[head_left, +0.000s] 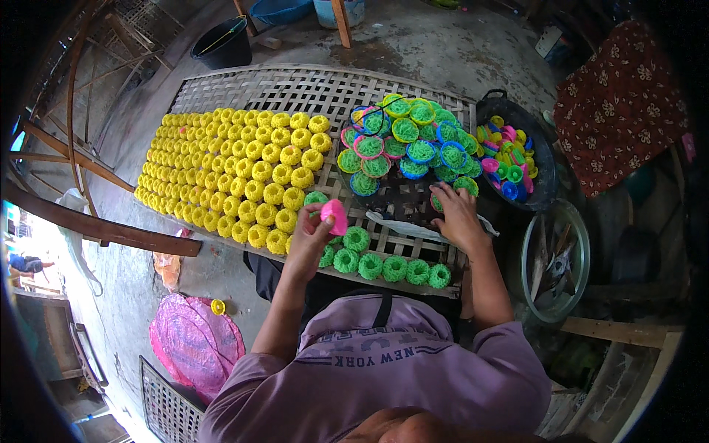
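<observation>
In my left hand (304, 247) a small pink plastic cup (335, 215) is pinched between thumb and fingers, above a woven bamboo rack (244, 85). Below it, rows of green ring-shaped noodle nests (370, 266) line the rack's near edge. My right hand (461, 219) reaches to the near right of a heap of coloured cups filled with green strands (421, 152). Its fingers are apart, around a pink-rimmed cup of green strands (436, 202); whether they touch it I cannot tell. Many rows of yellow nests (244, 170) cover the rack's left side.
A black basin (543, 193) of coloured cups stands right of the rack, with a clear round tub (526, 273) nearer me. A pale strip (406, 229) lies across the rack. Pink sheeting (196, 343) and a yellow cup (218, 306) lie on the floor at left. A black bucket (221, 46) stands behind.
</observation>
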The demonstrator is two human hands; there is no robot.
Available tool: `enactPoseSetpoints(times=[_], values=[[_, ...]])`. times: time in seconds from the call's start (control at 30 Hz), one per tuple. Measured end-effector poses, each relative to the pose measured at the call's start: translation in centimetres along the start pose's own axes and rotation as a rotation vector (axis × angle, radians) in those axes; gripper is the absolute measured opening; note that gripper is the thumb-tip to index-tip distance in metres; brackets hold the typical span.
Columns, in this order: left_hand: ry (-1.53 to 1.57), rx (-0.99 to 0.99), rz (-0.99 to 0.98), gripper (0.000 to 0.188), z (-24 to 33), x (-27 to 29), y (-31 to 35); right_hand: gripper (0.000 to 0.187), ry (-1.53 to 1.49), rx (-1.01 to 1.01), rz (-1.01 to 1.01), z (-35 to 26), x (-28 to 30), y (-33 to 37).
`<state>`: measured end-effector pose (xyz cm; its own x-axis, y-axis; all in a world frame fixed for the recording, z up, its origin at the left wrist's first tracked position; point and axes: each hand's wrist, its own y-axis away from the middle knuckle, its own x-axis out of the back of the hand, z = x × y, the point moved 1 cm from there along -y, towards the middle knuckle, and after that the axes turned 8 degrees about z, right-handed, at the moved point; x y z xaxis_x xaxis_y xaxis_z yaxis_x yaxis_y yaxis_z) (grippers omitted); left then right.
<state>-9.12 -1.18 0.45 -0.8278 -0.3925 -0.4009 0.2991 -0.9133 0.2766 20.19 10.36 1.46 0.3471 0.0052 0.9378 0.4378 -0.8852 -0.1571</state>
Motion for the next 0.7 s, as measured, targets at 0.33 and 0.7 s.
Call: enactPoseSetpoints(times=[0.33, 0.7], values=[[0.217, 0.388, -0.144, 0.045, -2.3, -3.6, 2.0, 0.066, -0.542, 0.018, 0.147, -4.7, 2.7, 1.0], [0.329, 0.282, -0.285, 0.07, -1.1, -2.2, 5.8, 0.069, -0.552, 0.423, 0.236, -14.6, 4.7, 3.7]])
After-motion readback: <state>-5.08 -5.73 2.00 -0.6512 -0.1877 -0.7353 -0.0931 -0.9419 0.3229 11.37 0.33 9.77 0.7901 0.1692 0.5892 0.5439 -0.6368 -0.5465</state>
